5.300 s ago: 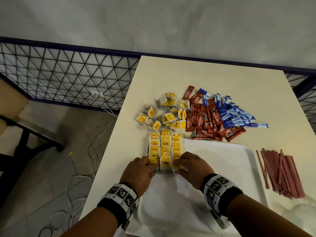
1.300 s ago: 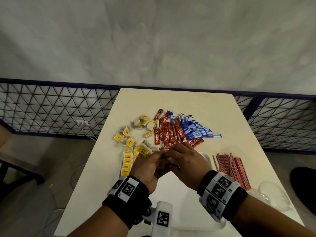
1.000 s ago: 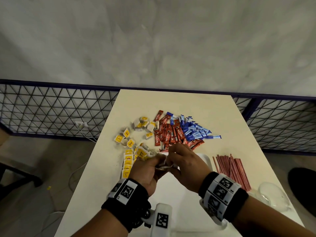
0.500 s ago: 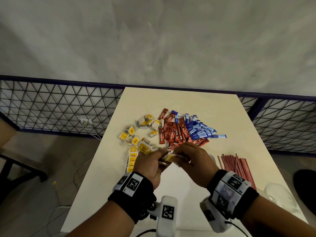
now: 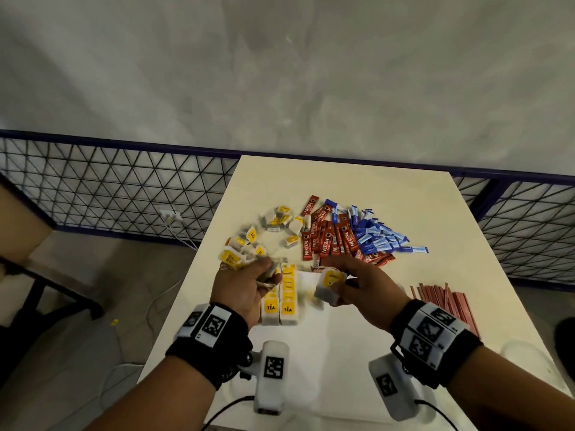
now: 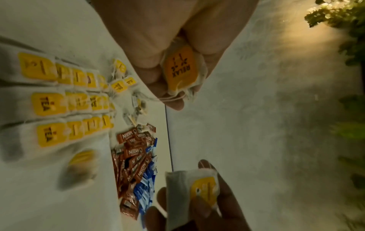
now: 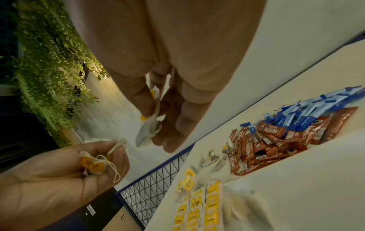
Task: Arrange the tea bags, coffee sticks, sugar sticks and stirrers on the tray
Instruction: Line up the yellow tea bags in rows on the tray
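Note:
My left hand (image 5: 267, 275) grips a bunch of yellow-tagged tea bags (image 6: 181, 70) above the tray's far left corner. My right hand (image 5: 339, 287) pinches a single tea bag (image 5: 328, 286) just right of it, above the white tray (image 5: 342, 343). Three neat rows of tea bags (image 5: 281, 297) lie on the tray under my left hand, and one blurred bag (image 6: 79, 168) shows beside them. On the table beyond lie loose tea bags (image 5: 277, 222), red coffee sticks (image 5: 329, 239) and blue sugar sticks (image 5: 379, 239). Red stirrers (image 5: 445, 303) are piled to the tray's right.
A clear glass bowl (image 5: 522, 353) sits at the table's near right. A dark wire-mesh fence (image 5: 124, 188) runs behind and beside the table (image 5: 342, 181). Cables (image 5: 161, 303) trail on the floor to the left, below a wall socket (image 5: 170, 215).
My hands were pressed together over a clump of tea bags. They have drawn apart, and my right hand has pulled one bag off to the right.

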Motion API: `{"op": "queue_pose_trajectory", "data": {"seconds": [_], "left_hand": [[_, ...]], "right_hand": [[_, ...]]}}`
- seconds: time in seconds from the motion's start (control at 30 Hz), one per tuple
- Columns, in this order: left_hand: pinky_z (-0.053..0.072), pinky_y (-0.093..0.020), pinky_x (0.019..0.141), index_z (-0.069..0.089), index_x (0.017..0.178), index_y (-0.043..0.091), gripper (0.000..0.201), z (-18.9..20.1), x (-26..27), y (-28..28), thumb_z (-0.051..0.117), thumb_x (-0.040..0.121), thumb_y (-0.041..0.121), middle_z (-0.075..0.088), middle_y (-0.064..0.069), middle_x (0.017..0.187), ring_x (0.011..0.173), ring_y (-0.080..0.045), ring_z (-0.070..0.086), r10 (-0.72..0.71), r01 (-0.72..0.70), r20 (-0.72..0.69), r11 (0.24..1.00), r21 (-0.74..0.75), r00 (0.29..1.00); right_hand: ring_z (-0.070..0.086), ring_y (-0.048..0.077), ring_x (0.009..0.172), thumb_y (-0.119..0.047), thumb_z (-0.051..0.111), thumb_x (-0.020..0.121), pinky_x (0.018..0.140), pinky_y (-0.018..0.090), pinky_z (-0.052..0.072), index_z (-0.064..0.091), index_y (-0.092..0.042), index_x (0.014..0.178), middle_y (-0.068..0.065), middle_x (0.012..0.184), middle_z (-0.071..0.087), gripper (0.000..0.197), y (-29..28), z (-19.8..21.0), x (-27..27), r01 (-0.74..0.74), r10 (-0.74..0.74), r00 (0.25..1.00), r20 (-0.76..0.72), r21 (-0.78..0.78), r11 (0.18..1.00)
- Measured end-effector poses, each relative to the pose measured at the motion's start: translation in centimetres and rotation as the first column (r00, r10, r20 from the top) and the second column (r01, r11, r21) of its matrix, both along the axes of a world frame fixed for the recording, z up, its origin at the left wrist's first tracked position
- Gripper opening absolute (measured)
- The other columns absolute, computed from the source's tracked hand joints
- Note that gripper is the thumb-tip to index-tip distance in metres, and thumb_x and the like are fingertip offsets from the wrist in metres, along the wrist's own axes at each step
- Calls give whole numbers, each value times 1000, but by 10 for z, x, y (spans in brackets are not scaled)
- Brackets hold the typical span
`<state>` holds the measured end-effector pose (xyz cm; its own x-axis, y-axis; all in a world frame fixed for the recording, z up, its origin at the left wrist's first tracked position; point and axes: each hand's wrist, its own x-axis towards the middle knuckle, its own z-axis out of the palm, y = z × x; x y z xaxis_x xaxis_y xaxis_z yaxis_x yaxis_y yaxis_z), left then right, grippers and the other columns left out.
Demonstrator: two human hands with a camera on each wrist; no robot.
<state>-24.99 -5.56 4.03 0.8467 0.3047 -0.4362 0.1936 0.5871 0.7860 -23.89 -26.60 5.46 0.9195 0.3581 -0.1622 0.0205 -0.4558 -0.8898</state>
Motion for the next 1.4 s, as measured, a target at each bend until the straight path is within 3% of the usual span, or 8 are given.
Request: {"op": "queue_pose_trajectory", "data": {"seconds": [0.17, 0.27, 0.4, 0.53, 0.73, 0.87, 1.17, 1.4], "left_hand": [[56, -32, 54, 60, 106, 7, 29, -4, -8, 12, 61, 83, -11, 66, -8, 74, 61, -18, 67, -61, 52, 80, 992, 118, 995], [56, -33, 55, 61, 104, 10, 31, -10, -15, 25, 62, 82, -12, 67, -8, 78, 66, -23, 67, -88, 74, 72, 980, 182, 993], [57, -33, 55, 59, 109, 14, 39, -23, -23, 41, 58, 83, -15, 64, -11, 85, 65, -21, 66, -91, 80, 54, 979, 189, 994], [55, -34, 55, 53, 121, 5, 44, -43, -31, 54, 60, 82, -14, 59, -18, 87, 64, -24, 64, -81, 79, 1, 977, 197, 997], [56, -35, 55, 59, 98, 10, 33, -58, -44, 71, 60, 80, -17, 59, -21, 85, 65, -26, 62, -119, 121, -23, 961, 249, 993], [55, -40, 59, 57, 98, 10, 34, -63, -50, 79, 58, 81, -19, 59, -19, 82, 62, -26, 61, -127, 125, -9, 959, 254, 992], [56, -44, 64, 55, 103, 9, 37, -64, -52, 83, 62, 78, -18, 57, -17, 82, 63, -23, 63, -139, 141, -28, 953, 268, 990], [57, -38, 58, 56, 106, 8, 39, -65, -54, 79, 62, 78, -18, 58, -17, 82, 63, -25, 61, -152, 158, -45, 953, 258, 987]], "right_hand": [[69, 20, 77, -17, 64, 89, 74, 42, 59, 64, -30, 89, -2, 83, 67, 13, 13, -7, 7, -33, 33, 999, 5, -61, 998], [64, 16, 75, -25, 64, 88, 74, 34, 55, 57, -33, 77, -7, 76, 63, 16, 18, -9, 12, -115, 136, 990, 43, -321, 940], [60, 18, 88, -31, 53, 93, 79, 28, 46, 63, -16, 96, -2, 89, 66, 19, 32, -22, 13, -239, 243, 968, -65, -535, 810], [61, 24, 99, -24, 46, 95, 83, 29, 46, 61, -17, 109, 6, 106, 66, 22, 52, -54, 9, -353, 304, 935, -184, -582, 732], [59, 26, 103, -18, 46, 94, 75, 24, 39, 60, -13, 116, 8, 112, 64, 26, 73, -88, 15, -454, 360, 889, -283, -650, 610], [57, 27, 106, -20, 47, 94, 79, 26, 42, 57, -22, 121, 7, 118, 61, 29, 77, -103, 21, -351, 260, 936, -236, -667, 658], [52, 22, 79, -30, 49, 94, 69, 27, 41, 57, -22, 105, 5, 95, 56, 15, 77, -118, 24, -163, 128, 986, -102, -677, 718], [54, 23, 96, -28, 57, 89, 78, 36, 50, 54, -26, 106, -2, 106, 52, 17, 76, -123, 20, -118, 176, 984, 28, -636, 762]]}}
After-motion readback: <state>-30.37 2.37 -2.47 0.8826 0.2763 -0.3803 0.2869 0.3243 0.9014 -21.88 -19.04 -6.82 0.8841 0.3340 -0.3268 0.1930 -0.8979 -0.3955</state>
